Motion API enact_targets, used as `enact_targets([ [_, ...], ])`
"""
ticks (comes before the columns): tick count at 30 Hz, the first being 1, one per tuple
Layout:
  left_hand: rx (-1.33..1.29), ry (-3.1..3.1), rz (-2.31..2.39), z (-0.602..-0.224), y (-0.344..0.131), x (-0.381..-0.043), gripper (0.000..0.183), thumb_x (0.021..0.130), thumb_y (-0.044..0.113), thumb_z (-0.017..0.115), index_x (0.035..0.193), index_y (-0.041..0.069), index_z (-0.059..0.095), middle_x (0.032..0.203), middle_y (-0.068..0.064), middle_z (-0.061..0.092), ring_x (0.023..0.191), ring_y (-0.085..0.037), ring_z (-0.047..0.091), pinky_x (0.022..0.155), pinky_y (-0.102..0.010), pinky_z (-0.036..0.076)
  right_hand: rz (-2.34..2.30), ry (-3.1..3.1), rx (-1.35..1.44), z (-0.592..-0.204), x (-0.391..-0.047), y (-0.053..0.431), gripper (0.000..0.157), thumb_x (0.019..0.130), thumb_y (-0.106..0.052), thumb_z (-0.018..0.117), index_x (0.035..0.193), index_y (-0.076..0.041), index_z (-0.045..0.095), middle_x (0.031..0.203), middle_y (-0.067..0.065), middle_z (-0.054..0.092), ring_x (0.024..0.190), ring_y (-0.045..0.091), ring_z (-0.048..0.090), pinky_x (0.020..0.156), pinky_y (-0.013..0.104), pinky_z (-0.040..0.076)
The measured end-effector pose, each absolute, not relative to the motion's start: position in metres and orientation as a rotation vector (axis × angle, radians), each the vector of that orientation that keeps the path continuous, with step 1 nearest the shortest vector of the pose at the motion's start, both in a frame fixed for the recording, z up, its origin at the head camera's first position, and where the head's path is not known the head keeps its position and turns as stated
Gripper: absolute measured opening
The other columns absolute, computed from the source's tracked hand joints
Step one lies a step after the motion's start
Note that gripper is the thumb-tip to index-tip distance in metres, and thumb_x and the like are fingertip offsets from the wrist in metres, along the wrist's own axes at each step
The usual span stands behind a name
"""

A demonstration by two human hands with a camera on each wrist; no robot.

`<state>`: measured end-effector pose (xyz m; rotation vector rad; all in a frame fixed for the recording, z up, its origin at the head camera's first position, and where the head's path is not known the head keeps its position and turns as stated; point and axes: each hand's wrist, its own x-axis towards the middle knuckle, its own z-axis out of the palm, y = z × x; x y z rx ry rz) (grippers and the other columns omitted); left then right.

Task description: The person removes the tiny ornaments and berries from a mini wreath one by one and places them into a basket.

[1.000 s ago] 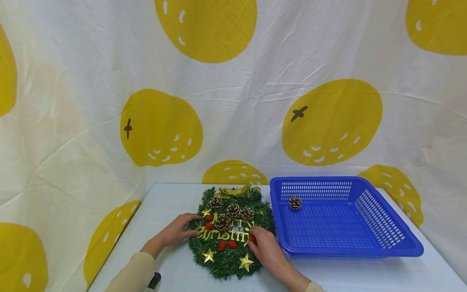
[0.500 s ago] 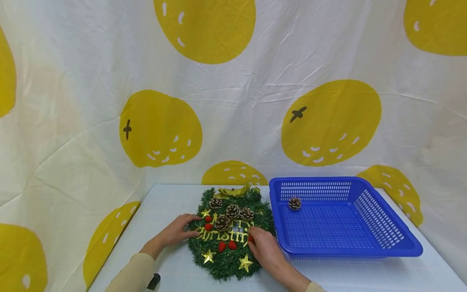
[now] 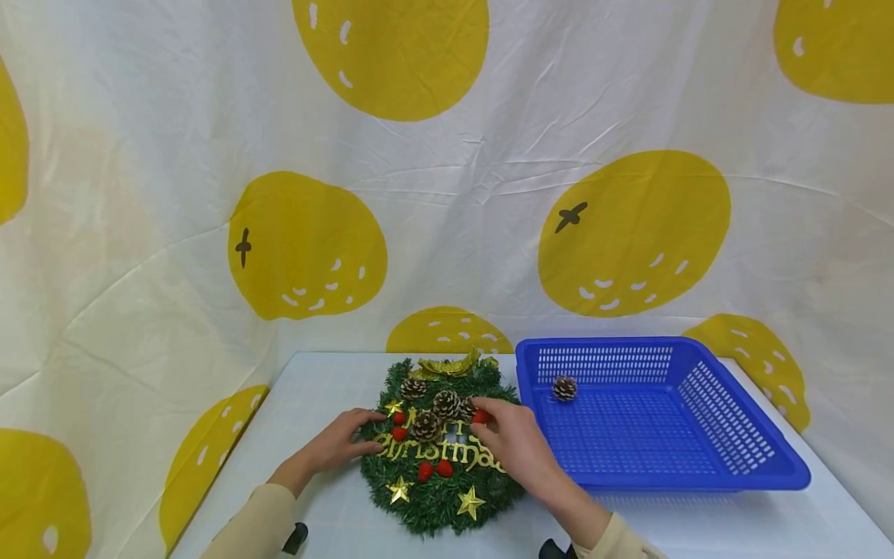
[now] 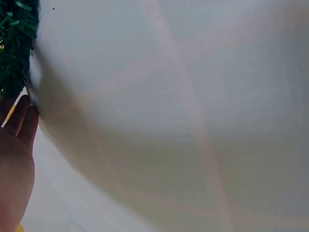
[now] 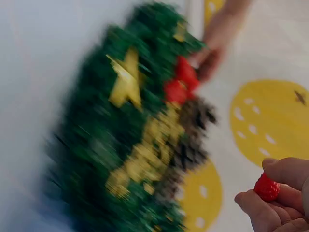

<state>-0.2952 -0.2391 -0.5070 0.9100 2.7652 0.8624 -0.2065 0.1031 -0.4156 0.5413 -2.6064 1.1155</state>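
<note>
A green Christmas wreath (image 3: 429,508) lies on the table, bearing gold "Merry Christmas" lettering (image 3: 447,450), gold stars, pine cones (image 3: 425,425) and a gold bow (image 3: 449,366) at its far end. My right hand (image 3: 520,446) pinches a small red decorative strawberry (image 3: 482,417) between thumb and fingers, above the wreath's right side. The right wrist view shows that bumpy strawberry (image 5: 267,187) at the fingertips, clear of the blurred wreath. My left hand (image 3: 341,440) touches the wreath's left edge with fingers extended. Other red strawberries (image 3: 445,468) sit on the wreath.
Right of the wreath stands a blue plastic basket (image 3: 628,481) with one pine cone (image 3: 564,388) in it. A white curtain with yellow fruit prints (image 3: 447,256) hangs behind the pale table (image 3: 328,520).
My right hand has lifted from the wreath's right side with the strawberry and moved slightly up and away, uncovering the end of the lettering. The left hand has stayed in place.
</note>
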Motion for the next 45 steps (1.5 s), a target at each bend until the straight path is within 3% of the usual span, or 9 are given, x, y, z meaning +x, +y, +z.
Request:
enact_targets([
  [5, 0.904, 2.762, 0.862, -0.507, -0.238, -0.296, 0.058, 0.092, 0.045, 0.066, 0.137, 0.011, 0.054, 0.133, -0.016, 0.053, 0.125, -0.041, 0.046, 0.099, -0.060, 0.038, 1.061, -2.563, 0.385, -0.386, -0.220, 0.122, 0.035, 0.087, -0.010, 0.075, 0.121, -0.005, 0.069, 0.084, -0.003, 0.069, 0.071, 0.008, 0.061, 0.061, 0.026, 0.050],
  [14, 0.889, 2.759, 0.857, -0.507, -0.240, -0.296, 0.058, 0.091, 0.045, 0.066, 0.136, 0.011, 0.054, 0.133, -0.016, 0.053, 0.124, -0.041, 0.047, 0.098, -0.060, 0.038, 1.013, -2.612, 0.295, -0.364, -0.249, 0.173, 0.034, 0.091, -0.015, 0.070, 0.121, 0.002, 0.067, 0.098, 0.013, 0.071, 0.086, 0.027, 0.067, 0.067, 0.039, 0.053],
  [22, 0.890, 2.782, 0.832, -0.508, -0.242, -0.295, 0.058, 0.090, 0.045, 0.068, 0.135, 0.009, 0.056, 0.132, -0.016, 0.055, 0.124, -0.041, 0.048, 0.098, -0.060, 0.039, 0.955, -2.729, 0.248, -0.370, -0.271, 0.207, 0.037, 0.094, -0.017, 0.067, 0.123, 0.006, 0.064, 0.108, 0.021, 0.069, 0.094, 0.035, 0.065, 0.076, 0.049, 0.053],
  [29, 0.907, 2.778, 0.835, -0.505, -0.239, -0.295, 0.061, 0.090, 0.046, 0.068, 0.136, 0.008, 0.055, 0.135, -0.017, 0.054, 0.125, -0.041, 0.047, 0.100, -0.059, 0.039, 0.886, -2.854, 0.136, -0.379, -0.281, 0.231, 0.039, 0.094, -0.018, 0.066, 0.122, 0.009, 0.063, 0.113, 0.026, 0.065, 0.097, 0.039, 0.062, 0.077, 0.050, 0.052],
  [38, 0.879, 2.765, 0.851, -0.500, -0.238, -0.293, 0.058, 0.091, 0.044, 0.068, 0.136, 0.009, 0.056, 0.135, -0.018, 0.053, 0.126, -0.042, 0.046, 0.100, -0.060, 0.038, 0.801, -2.964, 0.059, -0.389, -0.296, 0.247, 0.037, 0.092, -0.021, 0.068, 0.112, 0.010, 0.067, 0.107, 0.025, 0.067, 0.094, 0.040, 0.062, 0.078, 0.051, 0.052],
  [45, 0.884, 2.760, 0.853, -0.501, -0.237, -0.293, 0.059, 0.091, 0.045, 0.067, 0.135, 0.009, 0.055, 0.134, -0.018, 0.053, 0.126, -0.042, 0.046, 0.100, -0.060, 0.038, 0.778, -3.028, 0.031, -0.392, -0.302, 0.250, 0.039, 0.092, -0.021, 0.068, 0.115, 0.011, 0.066, 0.113, 0.028, 0.064, 0.100, 0.044, 0.061, 0.081, 0.052, 0.051],
])
